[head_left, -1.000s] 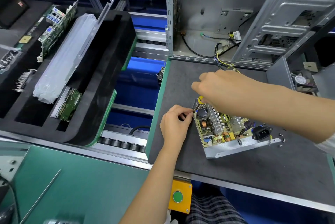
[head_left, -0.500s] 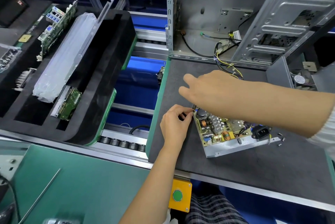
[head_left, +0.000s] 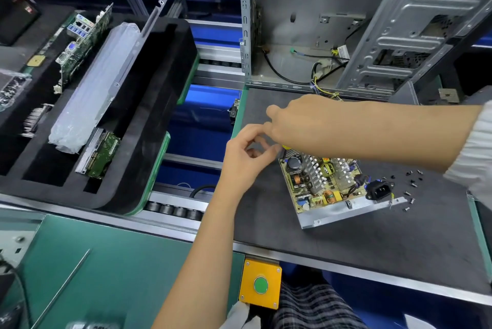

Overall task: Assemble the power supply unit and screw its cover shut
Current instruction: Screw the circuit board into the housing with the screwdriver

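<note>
The setting is an electronics assembly line in a factory. A conveyor of black rollers [head_left: 173, 210] between grey aluminium rails runs beside a dark grey anti-static work mat [head_left: 346, 243]. A black foam tray with long slots [head_left: 149, 105] holds green circuit boards [head_left: 102, 153] upright. A bare grey sheet-metal computer case [head_left: 306, 22] stands open at the rear of the mat. A yellow control box with a round green push button [head_left: 260, 284] is mounted on the bench edge. Small black screws [head_left: 412, 185] lie loose on the mat.
</note>
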`<state>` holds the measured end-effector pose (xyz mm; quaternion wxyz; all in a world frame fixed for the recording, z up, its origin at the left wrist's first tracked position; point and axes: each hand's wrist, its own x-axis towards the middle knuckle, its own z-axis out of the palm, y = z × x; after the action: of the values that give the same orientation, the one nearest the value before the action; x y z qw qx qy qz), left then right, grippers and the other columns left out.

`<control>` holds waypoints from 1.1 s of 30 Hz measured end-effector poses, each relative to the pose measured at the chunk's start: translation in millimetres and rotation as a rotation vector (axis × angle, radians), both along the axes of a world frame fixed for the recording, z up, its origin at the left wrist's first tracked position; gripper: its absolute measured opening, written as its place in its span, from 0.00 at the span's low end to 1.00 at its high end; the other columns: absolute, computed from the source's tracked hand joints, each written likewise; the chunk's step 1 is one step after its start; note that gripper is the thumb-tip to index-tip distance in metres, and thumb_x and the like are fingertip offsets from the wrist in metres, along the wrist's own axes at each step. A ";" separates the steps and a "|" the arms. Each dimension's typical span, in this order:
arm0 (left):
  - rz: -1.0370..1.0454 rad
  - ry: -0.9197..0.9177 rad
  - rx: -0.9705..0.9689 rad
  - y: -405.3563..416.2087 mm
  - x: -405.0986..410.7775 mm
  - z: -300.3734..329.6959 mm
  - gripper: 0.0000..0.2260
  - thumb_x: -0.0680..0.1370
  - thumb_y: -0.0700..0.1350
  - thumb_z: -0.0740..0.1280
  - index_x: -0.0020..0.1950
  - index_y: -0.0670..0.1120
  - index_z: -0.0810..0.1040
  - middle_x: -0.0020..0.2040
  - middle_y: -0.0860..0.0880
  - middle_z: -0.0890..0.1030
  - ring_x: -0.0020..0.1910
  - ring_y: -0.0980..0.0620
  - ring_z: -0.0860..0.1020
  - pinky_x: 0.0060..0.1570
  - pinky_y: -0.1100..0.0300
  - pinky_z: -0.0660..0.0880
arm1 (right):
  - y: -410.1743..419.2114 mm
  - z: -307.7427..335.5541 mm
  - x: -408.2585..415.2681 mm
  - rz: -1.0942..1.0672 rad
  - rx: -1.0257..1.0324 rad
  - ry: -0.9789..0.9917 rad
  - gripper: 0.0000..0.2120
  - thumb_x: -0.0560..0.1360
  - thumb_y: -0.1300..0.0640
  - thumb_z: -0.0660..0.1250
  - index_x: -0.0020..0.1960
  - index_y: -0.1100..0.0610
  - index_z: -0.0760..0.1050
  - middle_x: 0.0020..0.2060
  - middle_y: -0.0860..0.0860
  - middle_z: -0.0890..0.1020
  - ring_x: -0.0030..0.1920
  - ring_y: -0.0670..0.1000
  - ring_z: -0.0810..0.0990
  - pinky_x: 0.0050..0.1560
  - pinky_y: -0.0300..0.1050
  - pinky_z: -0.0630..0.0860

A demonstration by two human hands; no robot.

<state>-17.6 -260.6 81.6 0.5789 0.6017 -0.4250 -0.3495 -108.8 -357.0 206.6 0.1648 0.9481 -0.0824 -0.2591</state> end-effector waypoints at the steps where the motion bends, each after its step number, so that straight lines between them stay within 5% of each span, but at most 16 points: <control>1: -0.062 -0.029 0.009 -2.4 0.6 3.9 0.11 0.72 0.36 0.73 0.48 0.50 0.79 0.43 0.45 0.78 0.40 0.53 0.75 0.39 0.57 0.72 | 1.2 0.9 1.3 -0.002 -0.006 0.005 0.11 0.77 0.61 0.60 0.60 0.58 0.71 0.40 0.52 0.65 0.29 0.50 0.62 0.25 0.42 0.55; 5: -0.085 -0.066 0.062 -10.1 -7.5 8.5 0.15 0.68 0.39 0.78 0.41 0.57 0.78 0.39 0.42 0.80 0.37 0.50 0.76 0.38 0.57 0.74 | 5.3 1.1 4.2 0.035 -0.064 0.044 0.04 0.78 0.61 0.60 0.47 0.56 0.74 0.44 0.52 0.77 0.46 0.56 0.78 0.31 0.43 0.63; 7: -0.052 -0.017 0.053 -13.6 -11.6 10.4 0.15 0.66 0.40 0.78 0.38 0.60 0.79 0.33 0.51 0.80 0.35 0.56 0.74 0.36 0.58 0.72 | 4.4 -2.3 2.3 0.065 -0.099 0.044 0.13 0.77 0.62 0.61 0.34 0.57 0.64 0.40 0.51 0.75 0.44 0.56 0.77 0.28 0.42 0.60; 9: -0.068 -0.010 0.052 -15.0 -11.8 10.1 0.15 0.66 0.41 0.76 0.38 0.61 0.79 0.33 0.53 0.79 0.35 0.55 0.72 0.37 0.55 0.71 | 3.6 -4.9 0.7 0.051 -0.109 0.066 0.17 0.77 0.61 0.60 0.32 0.57 0.59 0.34 0.50 0.72 0.38 0.54 0.71 0.26 0.41 0.57; 14: -0.143 -0.103 0.065 -9.9 -5.1 9.3 0.07 0.72 0.40 0.75 0.48 0.46 0.84 0.45 0.46 0.83 0.43 0.48 0.79 0.47 0.49 0.75 | 0.9 -5.0 -0.4 -0.038 -0.119 0.126 0.11 0.77 0.61 0.61 0.37 0.55 0.65 0.29 0.48 0.64 0.33 0.51 0.66 0.25 0.41 0.57; 16: -0.160 -0.114 0.041 -9.9 -1.7 12.4 0.07 0.72 0.39 0.75 0.47 0.49 0.83 0.47 0.48 0.82 0.45 0.47 0.79 0.49 0.55 0.75 | 0.5 -4.7 -0.8 -0.021 -0.088 0.082 0.12 0.77 0.61 0.62 0.36 0.56 0.65 0.30 0.49 0.68 0.32 0.50 0.68 0.25 0.41 0.58; 18: -0.198 -0.116 0.080 -11.1 1.0 16.8 0.13 0.72 0.39 0.75 0.43 0.59 0.81 0.44 0.51 0.82 0.43 0.54 0.80 0.47 0.67 0.74 | 3.1 -4.4 -1.9 -0.016 -0.040 0.050 0.03 0.76 0.59 0.65 0.48 0.55 0.71 0.41 0.50 0.75 0.39 0.52 0.75 0.26 0.42 0.58; 21: -0.224 -0.110 0.124 -13.1 3.1 15.7 0.21 0.72 0.36 0.74 0.36 0.65 0.81 0.36 0.63 0.81 0.36 0.67 0.78 0.38 0.74 0.72 | 3.1 -7.2 -5.8 0.054 0.041 -0.009 0.23 0.72 0.57 0.70 0.63 0.52 0.65 0.51 0.52 0.69 0.43 0.52 0.71 0.26 0.42 0.53; 26: -0.169 -0.086 0.102 -17.7 -4.0 11.1 0.11 0.67 0.37 0.79 0.44 0.45 0.81 0.38 0.52 0.80 0.37 0.61 0.74 0.42 0.67 0.71 | -2.5 5.9 -8.7 -0.149 0.037 -0.056 0.12 0.79 0.45 0.60 0.50 0.55 0.67 0.38 0.51 0.68 0.31 0.50 0.63 0.25 0.42 0.56; 29: -0.234 -0.039 0.111 -18.5 -3.7 15.5 0.14 0.68 0.38 0.79 0.43 0.54 0.80 0.38 0.51 0.76 0.35 0.59 0.72 0.39 0.67 0.71 | 1.7 2.9 -8.6 -0.110 -0.031 -0.041 0.15 0.82 0.50 0.54 0.39 0.55 0.66 0.31 0.49 0.66 0.33 0.51 0.65 0.27 0.43 0.57; 31: -0.296 -0.072 0.100 -17.0 1.7 20.4 0.16 0.70 0.39 0.77 0.42 0.61 0.81 0.44 0.48 0.77 0.39 0.50 0.74 0.46 0.61 0.74 | 4.1 1.4 -10.4 -0.103 -0.019 -0.044 0.06 0.80 0.55 0.58 0.48 0.56 0.72 0.36 0.50 0.69 0.36 0.52 0.68 0.27 0.43 0.58; 33: -0.309 -0.067 0.093 -16.2 6.1 23.3 0.13 0.72 0.39 0.75 0.44 0.59 0.82 0.48 0.48 0.80 0.46 0.39 0.75 0.53 0.53 0.73 | 2.3 1.0 -15.1 -0.073 0.036 -0.076 0.15 0.77 0.59 0.62 0.63 0.55 0.67 0.47 0.53 0.72 0.42 0.54 0.72 0.27 0.42 0.57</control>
<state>-11.4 -276.8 104.9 0.4753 0.5666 -0.5150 -0.4334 -123.9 -354.7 207.6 0.1350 0.9564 -0.1186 -0.2303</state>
